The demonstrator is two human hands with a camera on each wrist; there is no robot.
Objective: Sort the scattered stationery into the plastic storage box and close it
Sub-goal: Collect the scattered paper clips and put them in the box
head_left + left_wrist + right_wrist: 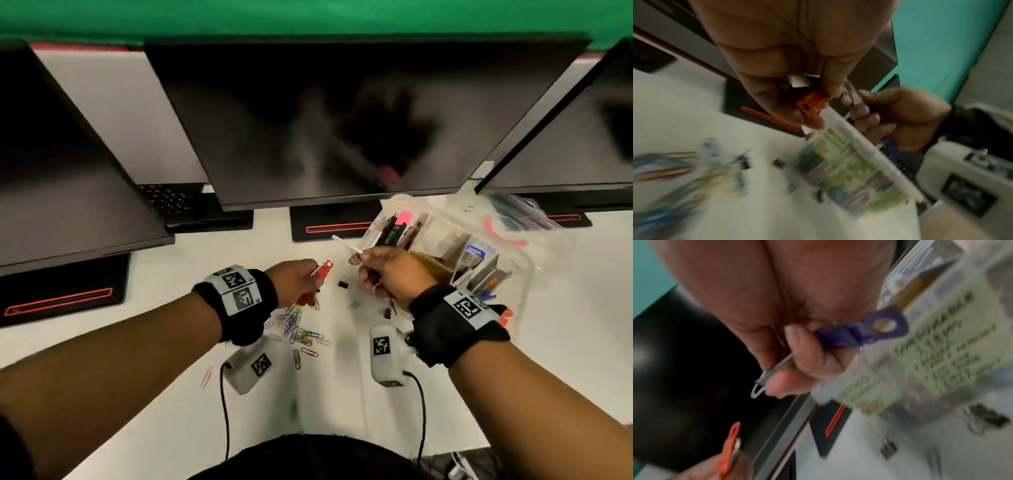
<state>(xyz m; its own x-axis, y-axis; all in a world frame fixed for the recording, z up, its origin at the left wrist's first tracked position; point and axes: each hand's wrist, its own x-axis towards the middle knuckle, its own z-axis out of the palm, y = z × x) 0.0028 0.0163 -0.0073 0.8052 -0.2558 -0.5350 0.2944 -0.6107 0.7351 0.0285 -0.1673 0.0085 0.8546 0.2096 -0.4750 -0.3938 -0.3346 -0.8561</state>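
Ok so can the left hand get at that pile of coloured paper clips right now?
Probably not yet: the left hand already grips a red cutter. The paper clips lie uncovered just below its wrist.

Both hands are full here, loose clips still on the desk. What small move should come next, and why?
Probably carry the right hand over the open storage box just beside it and drop its purple cutter in; the left hand holds a red cutter.

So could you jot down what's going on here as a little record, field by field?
left hand: grips a red plastic utility knife
right hand: grips a purple plastic utility knife, plus a thin white item
clear plastic storage box: open, pens and packets inside
coloured paper clips: loose on the white desk
small black binder clips: loose on the desk
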